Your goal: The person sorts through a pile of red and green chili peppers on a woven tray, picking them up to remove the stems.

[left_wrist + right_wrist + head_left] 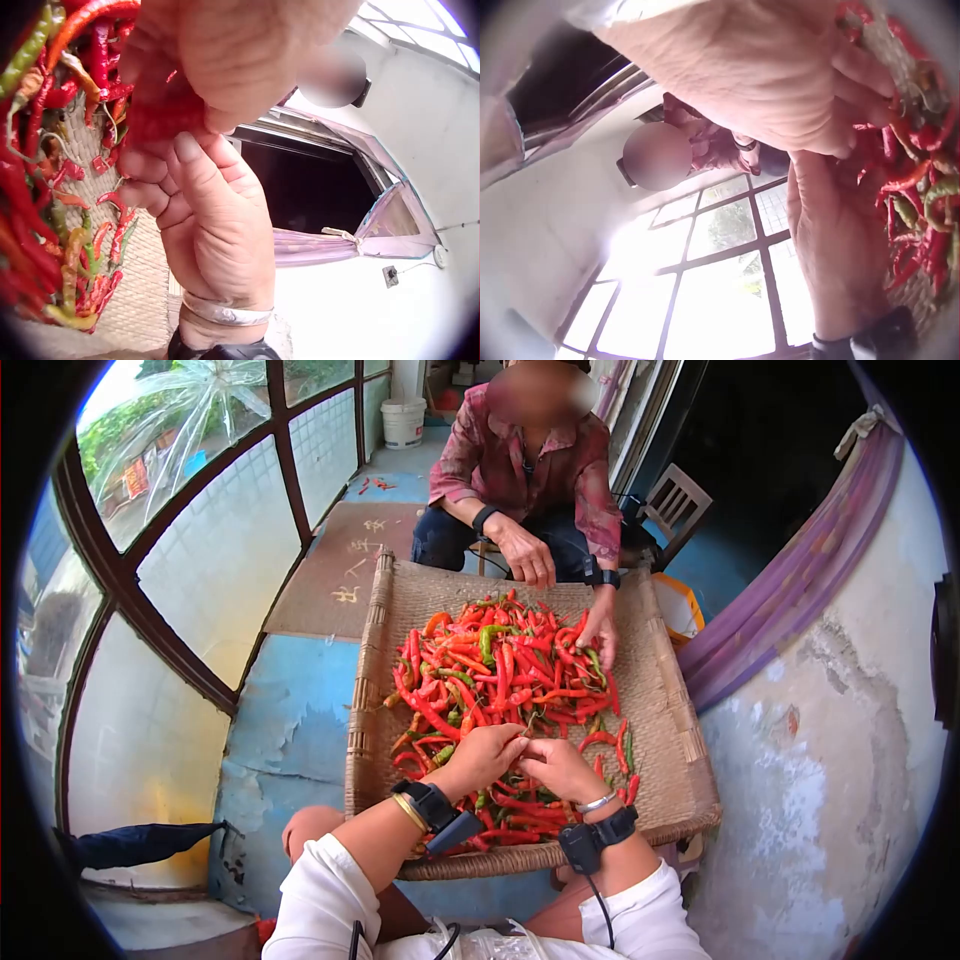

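A large heap of red chili peppers (500, 670), with a few green ones, lies in a woven tray (685, 780). My left hand (485, 758) and right hand (562, 768) meet over the heap's near side, fingertips together. Between them, in the left wrist view, a red chili pepper (169, 120) shows, partly hidden by the fingers. My left hand holds it, while the right hand's thumb and fingers pinch at its end. In the right wrist view, the backs of my hands hide the pepper.
Across the tray sits a person in a patterned shirt (535, 455), one hand (600, 625) reaching into the peppers on the right. Framed windows (170, 580) stand on the left. A purple curtain (790, 600) and a peeling wall (820, 790) are on the right. A white bucket (403, 423) stands behind.
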The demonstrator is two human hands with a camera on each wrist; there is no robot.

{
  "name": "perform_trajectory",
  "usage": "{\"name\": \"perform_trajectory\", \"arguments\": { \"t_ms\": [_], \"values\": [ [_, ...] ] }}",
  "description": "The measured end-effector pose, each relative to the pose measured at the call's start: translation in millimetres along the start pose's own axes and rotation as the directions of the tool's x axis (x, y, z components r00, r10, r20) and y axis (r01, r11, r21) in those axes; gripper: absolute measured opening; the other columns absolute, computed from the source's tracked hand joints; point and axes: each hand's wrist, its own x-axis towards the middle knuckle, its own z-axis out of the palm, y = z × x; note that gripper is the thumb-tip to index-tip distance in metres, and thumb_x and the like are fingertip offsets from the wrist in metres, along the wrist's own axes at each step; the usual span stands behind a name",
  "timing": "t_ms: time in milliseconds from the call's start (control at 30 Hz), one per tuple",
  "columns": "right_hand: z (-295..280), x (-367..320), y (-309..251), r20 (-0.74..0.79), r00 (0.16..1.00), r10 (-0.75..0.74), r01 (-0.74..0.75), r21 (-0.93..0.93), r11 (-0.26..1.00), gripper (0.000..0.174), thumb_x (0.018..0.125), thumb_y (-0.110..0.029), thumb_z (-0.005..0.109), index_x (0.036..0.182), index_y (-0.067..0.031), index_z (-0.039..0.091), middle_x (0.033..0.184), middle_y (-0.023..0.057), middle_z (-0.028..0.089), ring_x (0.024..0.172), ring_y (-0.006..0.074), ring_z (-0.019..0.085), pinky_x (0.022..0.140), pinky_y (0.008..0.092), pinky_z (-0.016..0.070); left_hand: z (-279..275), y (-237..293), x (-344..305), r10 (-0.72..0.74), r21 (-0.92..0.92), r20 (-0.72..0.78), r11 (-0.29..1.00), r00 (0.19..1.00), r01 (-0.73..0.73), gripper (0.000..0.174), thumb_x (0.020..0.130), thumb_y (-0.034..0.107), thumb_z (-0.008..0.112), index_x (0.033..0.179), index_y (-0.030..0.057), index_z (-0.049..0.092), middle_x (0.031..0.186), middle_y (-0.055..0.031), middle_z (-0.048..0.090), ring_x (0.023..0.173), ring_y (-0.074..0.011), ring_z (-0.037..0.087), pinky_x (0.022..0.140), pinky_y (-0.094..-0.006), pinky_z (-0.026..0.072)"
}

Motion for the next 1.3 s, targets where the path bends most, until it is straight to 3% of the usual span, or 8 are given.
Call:
{"name": "perform_trajectory", "arguments": {
  "t_ms": [167,433,767,833,933,1067,1167,1300],
  "values": [
    [-7,-3,-14,-0.021,0.955,0.296,-0.272,0.337,0.901,0.026,0.084,-0.025,0.059,0.083,0.0013,0.061,0.067,0.0009,0.058,0.058,0.0061,0.054,0.050,0.0229,0.0443,-5,2,-2,0.002,0.114,0.038,0.993,0.999,-0.006,0.022,0.080,0.022,0.058,0.090,0.0026,0.056,0.073,-0.0183,0.059,0.070,-0.0353,0.058,0.060,-0.0406,0.0447],
    [1,6,-3,0.087,0.934,0.346,-0.351,0.403,0.845,0.024,0.085,-0.027,0.058,0.077,-0.0044,0.057,0.063,0.0003,0.056,0.050,0.0056,0.050,0.044,0.0194,0.0401,-1,3,-3,0.096,0.252,0.151,0.959,0.984,-0.132,0.038,0.077,0.020,0.063,0.109,0.0058,0.050,0.072,-0.0180,0.059,0.067,-0.0341,0.059,0.057,-0.0393,0.0451],
    [-62,19,-3,-0.167,0.909,0.382,-0.243,0.533,0.810,0.012,0.083,-0.015,0.058,0.078,-0.0040,0.058,0.062,0.0010,0.055,0.049,0.0059,0.049,0.046,0.0194,0.0421,-3,3,-4,0.000,0.189,0.168,0.981,0.986,-0.033,0.043,0.079,0.020,0.061,0.115,0.0020,0.048,0.078,-0.0161,0.063,0.073,-0.0316,0.061,0.064,-0.0377,0.0475],
    [-71,22,13,-0.336,0.872,0.357,0.075,0.811,0.580,0.020,0.086,-0.021,0.056,0.095,-0.0036,0.055,0.072,0.0044,0.059,0.055,0.0088,0.054,0.049,0.0215,0.0468,-4,-1,-5,-0.004,0.244,0.212,0.969,0.977,-0.049,0.041,0.080,0.020,0.061,0.115,0.0028,0.050,0.080,-0.0155,0.063,0.073,-0.0304,0.061,0.063,-0.0350,0.0478],
    [-69,23,31,-0.344,0.803,0.486,0.061,0.860,0.507,0.026,0.086,-0.024,0.056,0.102,-0.0027,0.053,0.077,0.0054,0.060,0.059,0.0103,0.057,0.049,0.0224,0.0484,-3,-2,-5,-0.037,0.294,0.232,0.955,0.972,-0.034,0.034,0.080,0.022,0.059,0.109,0.0047,0.054,0.081,-0.0141,0.062,0.074,-0.0301,0.061,0.064,-0.0366,0.0485],
    [-46,22,29,-0.056,0.885,0.461,-0.372,0.509,0.776,0.033,0.082,-0.027,0.059,0.101,-0.0008,0.056,0.081,0.0071,0.061,0.063,0.0125,0.059,0.054,0.0238,0.0477,-1,-8,-9,-0.014,0.595,0.240,0.792,0.971,-0.136,0.035,0.076,0.022,0.061,0.107,0.0083,0.056,0.080,-0.0109,0.061,0.075,-0.0287,0.061,0.064,-0.0398,0.0486],
    [-33,15,8,0.010,0.967,0.255,-0.255,0.070,0.964,0.032,0.080,-0.027,0.060,0.100,-0.0019,0.057,0.083,0.0107,0.062,0.066,0.0194,0.061,0.058,0.0311,0.0479,-5,-9,-11,-0.139,0.695,0.291,0.711,0.946,-0.109,0.036,0.074,0.023,0.062,0.107,0.0094,0.056,0.079,-0.0107,0.060,0.075,-0.0284,0.061,0.062,-0.0405,0.0487],
    [-26,0,-30,0.195,0.980,0.047,0.062,-0.519,0.853,0.029,0.076,-0.026,0.061,0.097,-0.0052,0.057,0.085,0.0155,0.061,0.078,0.0326,0.060,0.067,0.0433,0.0469,-5,-11,-11,-0.210,0.720,0.322,0.687,0.923,-0.094,0.035,0.074,0.029,0.061,0.103,0.0089,0.058,0.080,-0.0118,0.060,0.076,-0.0288,0.061,0.061,-0.0406,0.0487]
  ]
}}
